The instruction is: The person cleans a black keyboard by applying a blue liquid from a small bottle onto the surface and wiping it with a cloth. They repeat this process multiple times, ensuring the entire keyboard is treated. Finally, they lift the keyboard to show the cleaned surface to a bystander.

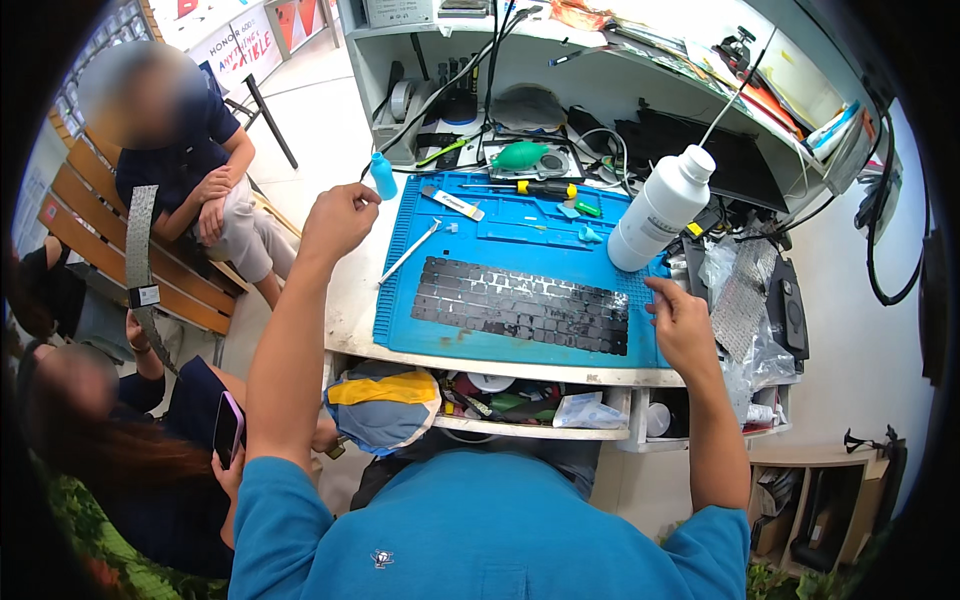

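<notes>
My left hand [341, 221] is raised at the table's left edge, fingers curled, beside a small blue plastic bottle [382, 176]; whether something is pinched in it I cannot tell. My right hand [681, 322], thumb and fingers slightly apart, is just below a large white plastic bottle [656, 217] and holds nothing visible. Between my hands a black laptop keyboard membrane [517, 304], with shiny and worn patches, lies on a blue silicone repair mat [450, 337]. A white-handled brush or tool [409, 251], a yellow-black screwdriver [547, 189] and a small blue funnel-like cap [589, 235] are on the mat.
A green air blower [520, 155] and cables lie behind the mat. Metal plates and plastic bags [742, 300] crowd the right side. An open drawer [525, 427] with odds and ends juts out below. Two people sit on the left, one holding a keyboard strip [139, 247] and a phone [227, 431].
</notes>
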Available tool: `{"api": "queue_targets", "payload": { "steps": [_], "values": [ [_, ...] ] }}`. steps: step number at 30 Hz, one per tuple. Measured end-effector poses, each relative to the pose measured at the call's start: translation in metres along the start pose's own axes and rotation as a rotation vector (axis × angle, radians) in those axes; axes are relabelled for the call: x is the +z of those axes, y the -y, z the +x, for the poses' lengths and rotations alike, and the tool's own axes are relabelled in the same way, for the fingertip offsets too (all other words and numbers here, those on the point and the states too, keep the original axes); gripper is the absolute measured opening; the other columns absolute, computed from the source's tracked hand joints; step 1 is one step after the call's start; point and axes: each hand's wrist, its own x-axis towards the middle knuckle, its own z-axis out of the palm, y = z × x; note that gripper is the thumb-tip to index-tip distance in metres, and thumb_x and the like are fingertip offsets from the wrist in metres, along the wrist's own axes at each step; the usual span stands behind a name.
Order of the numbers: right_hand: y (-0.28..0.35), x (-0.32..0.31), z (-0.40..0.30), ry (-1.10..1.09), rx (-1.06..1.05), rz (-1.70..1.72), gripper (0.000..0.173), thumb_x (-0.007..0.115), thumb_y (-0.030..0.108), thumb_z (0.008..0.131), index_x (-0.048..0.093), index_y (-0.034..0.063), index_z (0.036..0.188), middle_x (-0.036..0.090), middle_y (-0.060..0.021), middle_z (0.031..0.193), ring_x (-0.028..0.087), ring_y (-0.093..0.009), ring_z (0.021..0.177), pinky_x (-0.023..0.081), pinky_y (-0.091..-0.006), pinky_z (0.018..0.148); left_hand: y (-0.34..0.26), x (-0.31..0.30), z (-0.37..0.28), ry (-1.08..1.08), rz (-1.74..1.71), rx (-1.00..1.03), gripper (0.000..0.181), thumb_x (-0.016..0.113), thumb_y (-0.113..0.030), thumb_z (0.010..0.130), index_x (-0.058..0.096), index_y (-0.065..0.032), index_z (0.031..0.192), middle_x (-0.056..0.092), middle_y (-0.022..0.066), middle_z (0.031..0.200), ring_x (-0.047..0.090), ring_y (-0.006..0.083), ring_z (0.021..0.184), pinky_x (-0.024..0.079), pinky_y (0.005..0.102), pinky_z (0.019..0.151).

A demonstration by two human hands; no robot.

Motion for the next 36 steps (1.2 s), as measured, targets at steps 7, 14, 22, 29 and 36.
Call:
{"api": "queue_targets", "payload": {
  "steps": [7, 14, 22, 29, 36],
  "values": [
    [0.036, -0.032, -0.009, -0.008, 0.102, 0.04, 0.023, 0.072, 0.011, 0.106, 0.078, -0.0027, 0.124, 0.081, -0.0193, 0.09, 0.078, -0.025, 0.075, 0.057, -0.0358, 0.068, 0.03, 0.023, 0.043, -0.061, -0.164, -0.211, 0.083, 0.102, -0.038, 0.074, 0.069, 0.0064, 0.136, 0.073, 0.0138, 0.118, 0.072, 0.0222, 0.102, 0.058, 0.033, 0.087],
    [0.025, -0.022, -0.013, -0.049, 0.031, 0.077, 0.026, 0.077, 0.017, 0.104, 0.079, -0.0029, 0.121, 0.083, -0.0204, 0.105, 0.083, -0.028, 0.088, 0.061, -0.0363, 0.072, 0.04, 0.048, 0.06, -0.08, -0.3, -0.199, 0.075, 0.102, -0.041, 0.076, 0.078, -0.0024, 0.136, 0.081, 0.0121, 0.12, 0.077, 0.024, 0.112, 0.059, 0.0353, 0.099],
    [0.015, -0.018, -0.03, -0.008, 0.073, -0.001, 0.022, 0.076, 0.016, 0.103, 0.08, -0.0004, 0.117, 0.082, -0.0201, 0.11, 0.079, -0.034, 0.094, 0.061, -0.0422, 0.077, -0.046, 0.018, 0.007, -0.066, -0.391, 0.224, 0.048, 0.096, -0.019, 0.089, 0.079, -0.0015, 0.131, 0.08, 0.0084, 0.121, 0.077, 0.021, 0.109, 0.061, 0.0367, 0.1],
    [0.022, -0.008, -0.031, 0.003, -0.049, -0.033, 0.019, 0.076, 0.014, 0.101, 0.08, 0.0009, 0.114, 0.08, -0.0189, 0.109, 0.076, -0.038, 0.097, 0.059, -0.0463, 0.084, -0.108, 0.005, -0.043, -0.108, -0.113, 0.569, 0.04, 0.095, -0.007, 0.081, 0.082, -0.0084, 0.119, 0.078, 0.01, 0.12, 0.078, 0.026, 0.106, 0.064, 0.0361, 0.089],
    [0.026, -0.016, -0.033, -0.022, -0.03, -0.011, 0.02, 0.077, 0.016, 0.102, 0.08, 0.0007, 0.116, 0.08, -0.0181, 0.113, 0.076, -0.035, 0.093, 0.059, -0.0422, 0.077, -0.134, -0.003, -0.054, -0.188, 0.109, 0.785, 0.05, 0.094, -0.002, 0.072, 0.081, -0.0142, 0.119, 0.076, 0.0067, 0.119, 0.075, 0.0297, 0.111, 0.063, 0.0412, 0.094]
  ]
}}
